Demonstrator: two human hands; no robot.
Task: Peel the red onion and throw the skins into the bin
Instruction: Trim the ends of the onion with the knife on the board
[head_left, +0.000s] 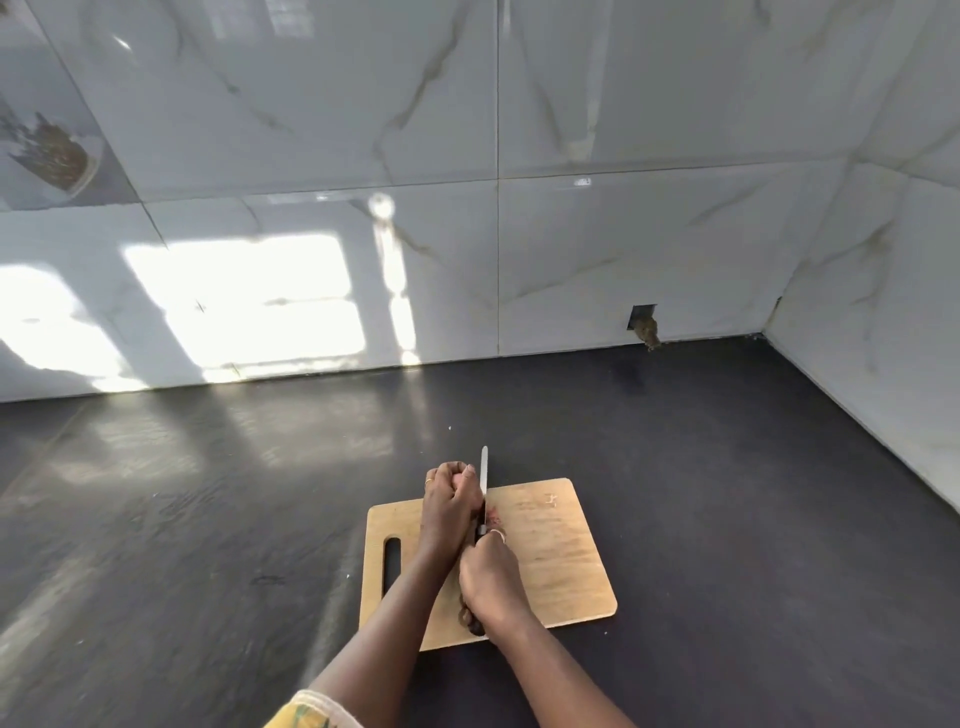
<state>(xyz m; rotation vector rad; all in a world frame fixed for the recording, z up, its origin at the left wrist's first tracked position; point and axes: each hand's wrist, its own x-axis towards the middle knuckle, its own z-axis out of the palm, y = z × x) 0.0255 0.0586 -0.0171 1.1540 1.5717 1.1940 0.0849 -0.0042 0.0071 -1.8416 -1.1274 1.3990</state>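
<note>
One wooden cutting board (561, 561) with one handle slot lies on the dark worktop (208, 519); two hands work above it. Left hand (449, 499), wearing one ring, is curled over the red onion (493, 518), which sits on the board and is largely hidden, only a reddish sliver showing just beside the blade. Right hand (488, 582), also with one ring, is clenched round the handle of one knife (484, 478); its blade stands on edge between the hands, tip pointing towards the tiled wall (571, 260).
</note>
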